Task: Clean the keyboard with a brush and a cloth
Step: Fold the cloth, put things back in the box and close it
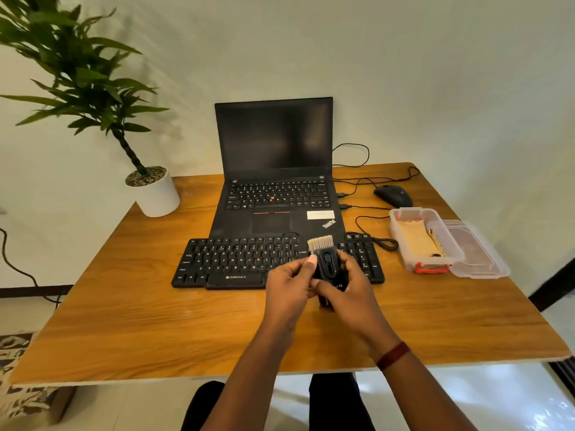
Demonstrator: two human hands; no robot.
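Note:
A black external keyboard (236,262) lies on the wooden table (155,321) in front of an open laptop. Above its right part I hold a black brush (326,265) with pale bristles pointing up and away. My right hand (348,284) grips the brush body from the right. My left hand (289,284) pinches its left side with thumb and fingers. A tan cloth (417,237) lies folded inside a clear plastic box (404,259) at the right.
A black laptop (273,181) stands open behind the keyboard. A mouse (393,195) and cables lie at the back right. The box's clear lid (479,253) rests beside it. A potted plant (155,194) stands at the back left corner.

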